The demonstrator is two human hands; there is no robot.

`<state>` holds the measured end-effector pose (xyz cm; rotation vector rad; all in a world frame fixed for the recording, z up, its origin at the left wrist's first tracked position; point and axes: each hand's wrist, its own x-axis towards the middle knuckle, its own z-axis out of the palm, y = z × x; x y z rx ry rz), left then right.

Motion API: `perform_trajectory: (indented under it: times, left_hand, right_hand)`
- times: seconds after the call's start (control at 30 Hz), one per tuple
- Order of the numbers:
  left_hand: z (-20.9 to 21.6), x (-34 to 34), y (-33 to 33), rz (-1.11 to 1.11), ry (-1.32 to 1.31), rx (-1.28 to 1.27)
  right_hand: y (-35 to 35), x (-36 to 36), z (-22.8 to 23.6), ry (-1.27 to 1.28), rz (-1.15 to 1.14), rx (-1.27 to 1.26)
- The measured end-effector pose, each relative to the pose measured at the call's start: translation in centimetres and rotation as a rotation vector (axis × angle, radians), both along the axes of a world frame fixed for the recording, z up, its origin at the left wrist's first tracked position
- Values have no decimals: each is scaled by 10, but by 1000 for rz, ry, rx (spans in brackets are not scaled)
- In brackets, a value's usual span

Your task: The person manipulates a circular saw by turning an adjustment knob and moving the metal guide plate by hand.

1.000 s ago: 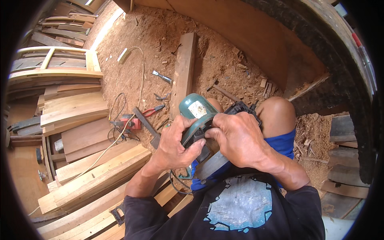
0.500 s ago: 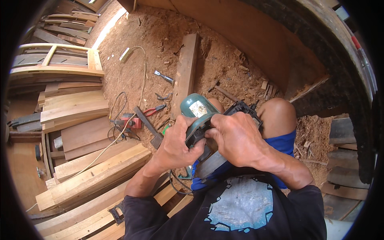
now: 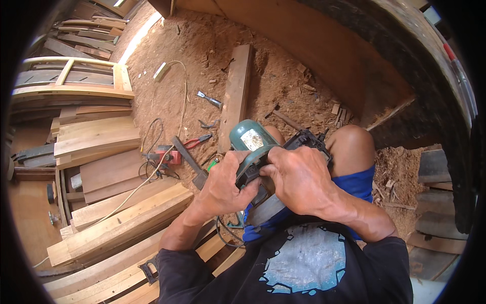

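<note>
A green electric planer (image 3: pixel 246 136) with a rounded motor housing and a pale label rests across my lap, tilted, with its dark parts partly covered by my hands. My left hand (image 3: pixel 228 175) is wrapped round the near side of the green housing, its thumb pressed in toward the middle. From the other side my right hand (image 3: pixel 299 178) grips it with fingers curled, thumb and fingertips meeting at the dark part between both hands. Any small piece under those fingertips is hidden. Beyond the right hand a black part (image 3: pixel 309 141) sticks out beside my knee.
Left of my lap lie a hammer (image 3: pixel 188 158), red-handled pliers (image 3: pixel 196 142) and a red power tool (image 3: pixel 169 156) with a cord. Ahead are a chisel (image 3: pixel 209 100), a long plank (image 3: pixel 237 96) and another hammer (image 3: pixel 287 119) on sawdust. Stacked boards (image 3: pixel 121 223) fill the left; a curved wooden wall (image 3: pixel 324 55) rises ahead right.
The whole view has shifted very slightly. Both hands keep nearly the same hold on the planer, with only tiny finger movement.
</note>
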<state>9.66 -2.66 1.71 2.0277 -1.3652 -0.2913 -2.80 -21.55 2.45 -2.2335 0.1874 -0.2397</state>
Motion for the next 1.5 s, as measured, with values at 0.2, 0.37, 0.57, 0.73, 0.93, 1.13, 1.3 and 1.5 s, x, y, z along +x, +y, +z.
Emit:
perform_trajectory:
  times: [0.2, 0.37, 0.57, 0.73, 0.93, 1.13, 1.3, 1.5]
  left_hand:
    - [0, 0, -2, -3, -28, -29]
    - [5, -1, -6, 22, 75, -16]
    - [2, 7, -4, 0, 225, -26]
    - [4, 9, -7, 12, 168, -1]
    - [3, 11, -4, 49, 162, 13]
    - [1, 14, -5, 11, 116, -28]
    - [-4, 23, -7, -34, 153, -21]
    - [-20, 38, -12, -89, 244, -52]
  right_hand:
    - [-3, 3, -4, 17, -31, 35]
    - [-5, 6, -2, 99, -23, 56]
    - [-8, 8, 1, 120, -40, 85]
    - [-12, 11, 4, 170, -5, 99]
    - [-8, 14, 4, 112, -25, 67]
    - [-15, 15, 7, 125, 44, 101]
    - [-18, 8, 14, 163, 26, 74]
    - [-15, 5, 1, 82, -83, 256]
